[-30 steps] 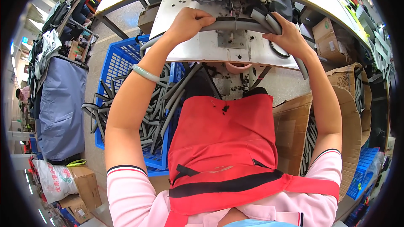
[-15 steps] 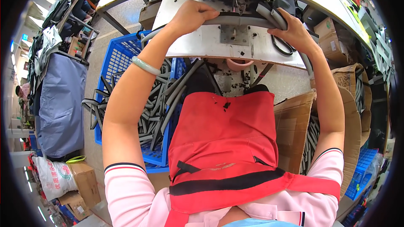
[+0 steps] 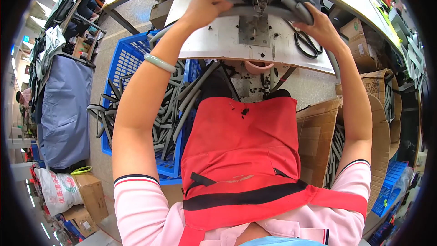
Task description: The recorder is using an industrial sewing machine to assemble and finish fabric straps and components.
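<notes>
A long grey padded strip (image 3: 275, 11) runs across the sewing machine's white table, passing beneath the needle area of the sewing machine (image 3: 260, 2). My left hand (image 3: 205, 10), somewhat blurred, pinches it left of the needle. On the right, my right hand (image 3: 321, 28) has its thumb and fingers closed around grey strip lengths (image 3: 298, 10) that double back there. One end hangs down beside my right forearm. Black-handled scissors (image 3: 307, 48) lie just below that hand, their blades partly hidden. A metal plate (image 3: 254, 31) is set into the table in front of the needle.
A blue crate (image 3: 123, 61) heaped with grey and black strips stands at my left. Cardboard boxes (image 3: 318, 130) with more strips stand at my right. Black scraps lie on the table and floor. A pink bowl (image 3: 258, 68) sits beneath the table edge.
Both hands and the strip have shifted slightly away from me, toward the machine. My left hand has also moved a little left. More of the scissors shows now.
</notes>
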The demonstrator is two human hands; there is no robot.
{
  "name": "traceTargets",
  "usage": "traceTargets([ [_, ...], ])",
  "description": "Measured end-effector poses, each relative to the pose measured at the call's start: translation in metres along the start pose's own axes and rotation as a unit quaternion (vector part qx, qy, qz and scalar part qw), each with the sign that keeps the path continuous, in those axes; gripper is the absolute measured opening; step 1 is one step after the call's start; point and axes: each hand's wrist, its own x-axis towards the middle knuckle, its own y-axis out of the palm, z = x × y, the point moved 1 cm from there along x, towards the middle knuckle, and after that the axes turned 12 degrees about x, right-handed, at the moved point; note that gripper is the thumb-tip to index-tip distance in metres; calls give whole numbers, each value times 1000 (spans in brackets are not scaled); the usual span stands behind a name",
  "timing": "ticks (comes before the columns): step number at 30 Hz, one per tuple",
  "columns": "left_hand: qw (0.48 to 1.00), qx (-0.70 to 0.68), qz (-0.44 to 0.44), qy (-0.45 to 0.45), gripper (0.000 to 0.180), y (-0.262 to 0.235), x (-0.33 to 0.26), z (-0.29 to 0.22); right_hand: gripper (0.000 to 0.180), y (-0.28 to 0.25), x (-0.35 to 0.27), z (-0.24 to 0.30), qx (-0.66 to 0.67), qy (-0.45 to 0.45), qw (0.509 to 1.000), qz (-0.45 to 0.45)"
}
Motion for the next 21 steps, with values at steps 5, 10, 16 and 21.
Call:
traceTargets([
  [5, 999, 46, 2, -24, 28, -18, -31, 6, 52, 0, -31, -20, 50, 18, 998, -29],
  [10, 996, 3, 67, -52, 25, -5, -88, -15, 56, 21, -69, 9, 25, -44, 999, -2],
  [16, 997, -11, 75, -2, 22, 9, -107, -28, 52, 26, -79, 24, 32, -65, 997, 42],
  [21, 996, 2, 83, 9, 22, 15, -112, -33, 43, 40, -93, 44, 21, -157, 980, 121],
])
